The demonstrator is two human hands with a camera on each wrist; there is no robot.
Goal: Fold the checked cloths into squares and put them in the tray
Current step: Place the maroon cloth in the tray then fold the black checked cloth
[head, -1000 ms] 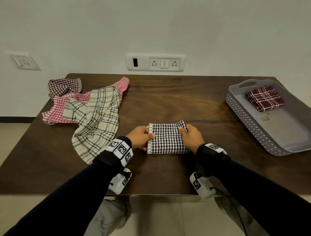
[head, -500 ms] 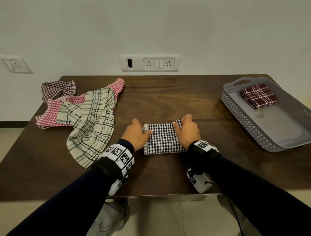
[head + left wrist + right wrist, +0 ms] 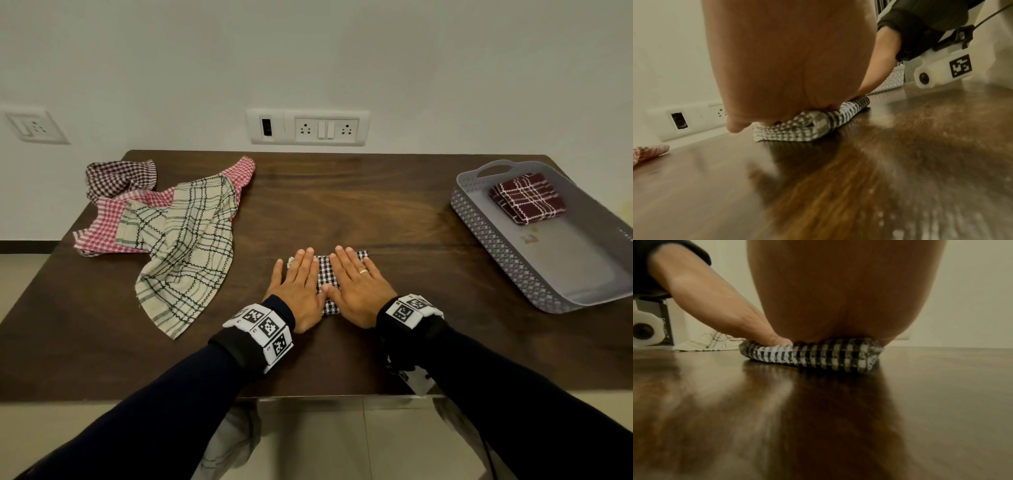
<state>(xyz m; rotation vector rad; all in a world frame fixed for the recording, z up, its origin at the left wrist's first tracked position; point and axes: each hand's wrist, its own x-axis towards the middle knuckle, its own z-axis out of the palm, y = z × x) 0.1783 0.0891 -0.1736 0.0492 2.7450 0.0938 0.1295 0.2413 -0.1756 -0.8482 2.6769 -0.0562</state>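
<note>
The folded black-and-white checked cloth [image 3: 324, 274] is pressed flat on the desk [image 3: 342, 205] by both hands. The left hand [image 3: 297, 291] and right hand [image 3: 358, 289] are laid flat, each grip released with fingers straight.

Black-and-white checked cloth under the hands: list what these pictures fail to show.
- Head view: left hand and right hand cover most of the black-and-white checked cloth; squareness unclear.
- Left wrist view: palm hides its top.
- Right wrist view: only its near edge shows.
- Pink checked cloth: largely under the beige cloth.
</note>
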